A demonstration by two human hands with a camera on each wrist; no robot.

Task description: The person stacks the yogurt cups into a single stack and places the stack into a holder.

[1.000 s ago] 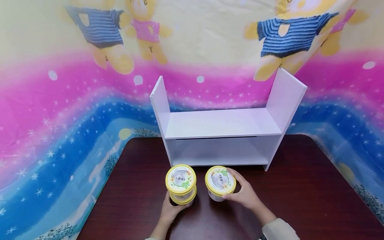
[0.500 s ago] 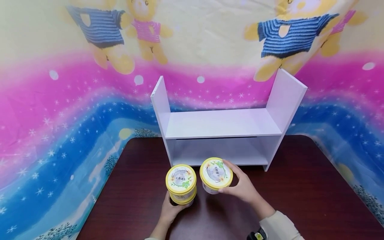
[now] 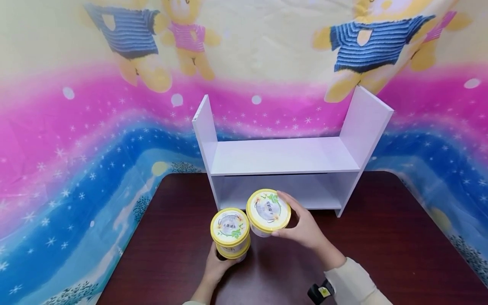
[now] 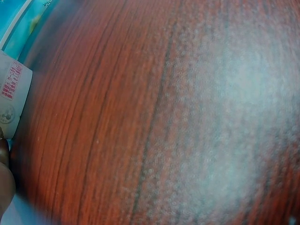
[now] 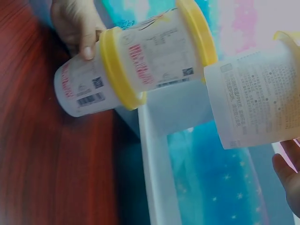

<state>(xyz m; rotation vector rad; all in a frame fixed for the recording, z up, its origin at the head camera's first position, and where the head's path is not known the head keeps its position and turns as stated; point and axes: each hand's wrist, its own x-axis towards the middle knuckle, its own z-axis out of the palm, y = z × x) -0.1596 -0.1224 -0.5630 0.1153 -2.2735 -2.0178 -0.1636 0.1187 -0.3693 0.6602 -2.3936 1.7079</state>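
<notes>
Two white tubs with yellow lids stand stacked before the shelf. My left hand (image 3: 216,264) grips the lower tub (image 5: 84,86), its thumb against the side in the right wrist view. On that lid sits the upper tub (image 3: 230,227), its lid printed with dark lettering and a green design. A third matching tub (image 3: 268,210) is held up by my right hand (image 3: 308,228), fingers at its far side and thumb at the near edge. Its base is close to the upper tub's lid rim in the right wrist view. The left wrist view catches only a white tub side (image 4: 14,93).
A white two-level shelf (image 3: 284,156) with tall side panels stands at the back of the dark red-brown table (image 3: 381,250). Behind it hangs a cloth (image 3: 263,51) printed with bears. A black device (image 3: 320,292) sits at the right wrist.
My right hand has lifted its tub and carried it left and forward, toward the top of the stack. The left hand and the stacked tubs have stayed in place.
</notes>
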